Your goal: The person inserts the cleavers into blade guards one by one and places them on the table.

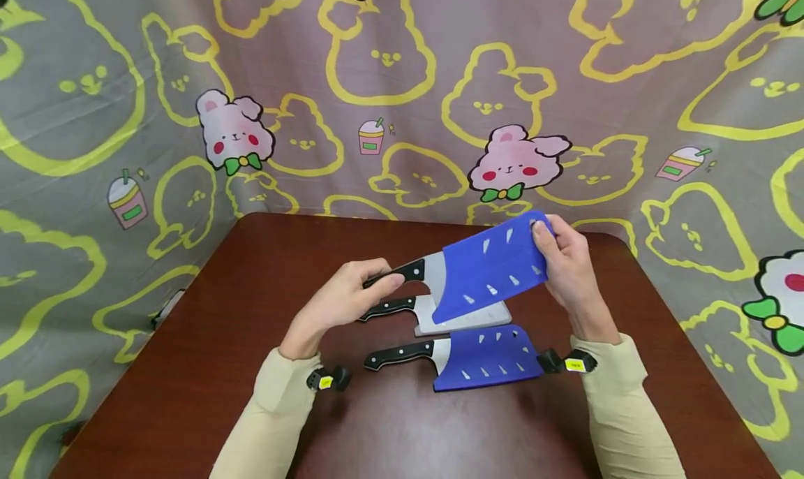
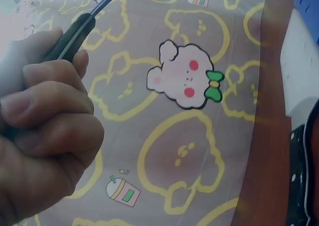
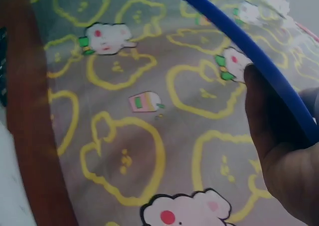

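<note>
My left hand (image 1: 352, 290) grips the black handle (image 1: 408, 272) of a cleaver raised over the table, its fingers curled round it in the left wrist view. A blue blade cover (image 1: 493, 262) with small pale slots sits over most of that blade, leaving a strip of steel bare by the handle. At the cover's far end my right hand (image 1: 568, 259) pinches the corner, thumb on the near face. Below lie a cleaver in a white cover (image 1: 471, 318), partly hidden by the raised one, and another cleaver in a blue cover (image 1: 490, 357), handles pointing left.
The dark red-brown table (image 1: 251, 339) has rounded far corners. A grey curtain (image 1: 389, 60) with yellow outlines and cartoon rabbits hangs behind it and along both sides. Small black devices (image 1: 329, 379) are strapped at both wrists, over light sleeves (image 1: 270, 409).
</note>
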Action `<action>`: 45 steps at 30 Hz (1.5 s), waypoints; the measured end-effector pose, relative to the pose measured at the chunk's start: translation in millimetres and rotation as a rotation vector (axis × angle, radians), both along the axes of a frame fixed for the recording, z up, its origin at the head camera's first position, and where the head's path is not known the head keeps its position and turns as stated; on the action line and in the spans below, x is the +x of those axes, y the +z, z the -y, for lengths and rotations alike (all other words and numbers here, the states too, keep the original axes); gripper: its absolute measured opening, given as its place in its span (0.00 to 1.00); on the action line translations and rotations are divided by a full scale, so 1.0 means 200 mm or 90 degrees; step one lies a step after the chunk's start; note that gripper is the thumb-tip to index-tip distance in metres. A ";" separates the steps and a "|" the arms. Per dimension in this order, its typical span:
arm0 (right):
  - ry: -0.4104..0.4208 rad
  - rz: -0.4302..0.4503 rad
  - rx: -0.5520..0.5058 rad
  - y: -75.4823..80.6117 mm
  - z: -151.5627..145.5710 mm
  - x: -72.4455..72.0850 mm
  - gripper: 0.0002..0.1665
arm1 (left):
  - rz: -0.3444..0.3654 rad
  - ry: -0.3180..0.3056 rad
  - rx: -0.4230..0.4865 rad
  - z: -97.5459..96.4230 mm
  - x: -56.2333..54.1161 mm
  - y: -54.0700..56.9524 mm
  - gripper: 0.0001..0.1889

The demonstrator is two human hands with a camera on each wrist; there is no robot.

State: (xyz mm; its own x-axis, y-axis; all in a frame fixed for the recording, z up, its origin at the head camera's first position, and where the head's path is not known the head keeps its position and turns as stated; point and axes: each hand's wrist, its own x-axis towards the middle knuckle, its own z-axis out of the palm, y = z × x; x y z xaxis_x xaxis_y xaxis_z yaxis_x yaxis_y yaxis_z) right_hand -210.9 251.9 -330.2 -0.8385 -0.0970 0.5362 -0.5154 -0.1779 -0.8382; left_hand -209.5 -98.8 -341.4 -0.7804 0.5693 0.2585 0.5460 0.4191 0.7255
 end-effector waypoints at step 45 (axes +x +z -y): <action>0.030 0.298 0.287 -0.30 0.07 -0.26 0.27 | 0.030 0.138 -0.191 0.14 -0.27 -0.22 0.16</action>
